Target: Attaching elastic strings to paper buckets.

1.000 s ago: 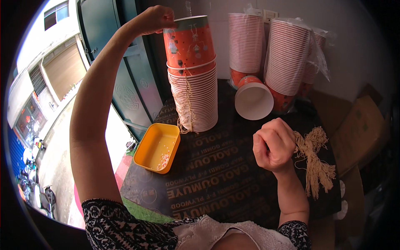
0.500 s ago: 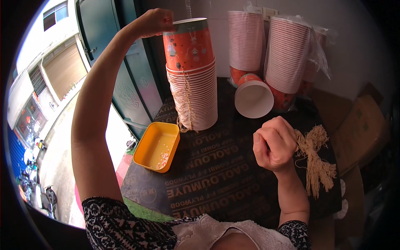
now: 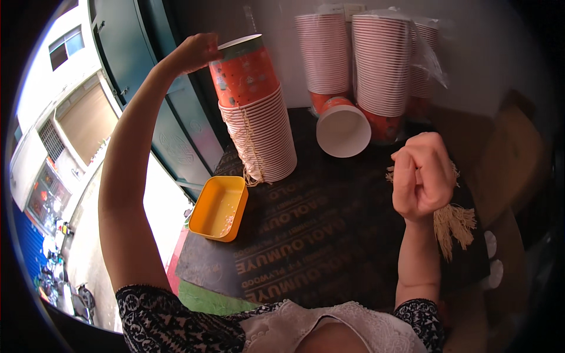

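Note:
My left hand (image 3: 197, 53) is raised at the rim of the top paper cup (image 3: 246, 73), an orange-red one with a dark green band. Its fingers are closed, and what they may pinch is hidden. That cup crowns a tall nested stack of paper cups (image 3: 265, 138), with knotted beige strings (image 3: 250, 147) hanging down its side. At the right, my right hand (image 3: 422, 176) is closed in a fist above the table, in front of a bundle of beige strings (image 3: 454, 229). Anything inside that fist is too small or hidden to name.
A yellow plastic tub (image 3: 215, 215) with small pale pink bits sits left of the stack. One cup (image 3: 344, 130) lies on its side before plastic-wrapped cup stacks (image 3: 381, 65). The dark plywood tabletop (image 3: 294, 241) stands beside a green door (image 3: 138, 65); cardboard (image 3: 506, 153) is at right.
My right fist has moved right and slightly up, now covering part of the string bundle. My left hand remains by the top cup's rim, its fingers now nearer the edge. The view has shifted.

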`<state>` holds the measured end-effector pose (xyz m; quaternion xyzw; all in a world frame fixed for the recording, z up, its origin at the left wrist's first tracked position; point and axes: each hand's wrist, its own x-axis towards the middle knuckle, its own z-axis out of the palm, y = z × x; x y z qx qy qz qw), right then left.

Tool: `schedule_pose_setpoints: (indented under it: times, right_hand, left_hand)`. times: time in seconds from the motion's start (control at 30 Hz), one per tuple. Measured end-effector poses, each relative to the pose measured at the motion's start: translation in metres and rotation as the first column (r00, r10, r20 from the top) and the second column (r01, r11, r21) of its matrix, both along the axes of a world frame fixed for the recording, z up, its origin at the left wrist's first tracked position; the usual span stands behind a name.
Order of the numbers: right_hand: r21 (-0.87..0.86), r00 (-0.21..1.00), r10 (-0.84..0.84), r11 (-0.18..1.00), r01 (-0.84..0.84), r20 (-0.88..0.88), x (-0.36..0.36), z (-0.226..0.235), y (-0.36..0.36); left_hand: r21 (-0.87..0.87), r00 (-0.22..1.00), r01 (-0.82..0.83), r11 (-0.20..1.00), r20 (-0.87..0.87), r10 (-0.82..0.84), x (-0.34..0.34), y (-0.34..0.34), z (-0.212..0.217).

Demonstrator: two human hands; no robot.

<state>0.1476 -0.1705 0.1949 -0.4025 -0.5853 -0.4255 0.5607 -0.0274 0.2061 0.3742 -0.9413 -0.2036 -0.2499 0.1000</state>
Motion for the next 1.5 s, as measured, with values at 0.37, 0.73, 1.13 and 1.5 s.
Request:
schedule_pose_setpoints:
  times: [0.37, 0.73, 1.13, 1.5]
  right_hand:
    - [-0.297, 0.842, -0.308, 0.936, 0.187, -0.443, 0.125, -0.068, 0.063]
    - [-0.517, 0.793, -0.407, 0.845, 0.138, -0.453, 0.160, -0.144, 0.133]
    - [-0.453, 0.847, -0.391, 0.867, 0.208, -0.360, 0.173, -0.144, 0.160]
    - [-0.363, 0.842, -0.381, 0.900, 0.243, -0.381, 0.193, -0.158, 0.175]
  left_hand:
    - [0.030, 0.985, 0.153, 0.988, 0.078, -0.155, 0.082, -0.157, -0.168]
    - [-0.698, 0.879, 0.001, 0.716, 0.342, 0.331, 0.197, -0.106, -0.341]
    - [-0.716, 0.615, 0.321, 0.620, 0.656, 0.439, 0.221, -0.078, -0.411]
    - [-0.704, 0.560, 0.408, 0.581, 0.695, 0.450, 0.214, -0.096, -0.391]
